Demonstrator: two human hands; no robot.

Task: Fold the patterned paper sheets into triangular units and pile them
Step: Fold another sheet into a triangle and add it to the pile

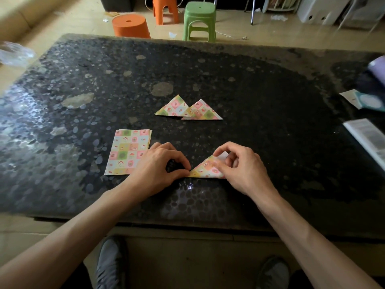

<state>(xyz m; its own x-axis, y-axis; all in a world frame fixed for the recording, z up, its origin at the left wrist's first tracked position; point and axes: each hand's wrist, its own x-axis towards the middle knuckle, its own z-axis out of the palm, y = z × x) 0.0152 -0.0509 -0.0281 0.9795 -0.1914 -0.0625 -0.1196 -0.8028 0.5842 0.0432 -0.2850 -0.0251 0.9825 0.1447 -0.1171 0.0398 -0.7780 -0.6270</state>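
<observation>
A patterned sheet (205, 168) lies near the table's front edge, folded into a triangle. My left hand (160, 165) pinches its left corner with curled fingers. My right hand (239, 163) pinches the upper right flap, where the white underside shows. A small stack of flat patterned sheets (127, 152) lies just left of my left hand. Farther back sit two folded triangular units (188, 109), the right one overlapping the left one's corner.
The dark speckled table (270, 113) fills the view. A booklet (368, 138) and cards (362, 100) lie at its right edge, a plastic bag (14, 53) at the far left. Orange stools (130, 26) and a green stool (199, 19) stand beyond. My shoes show below.
</observation>
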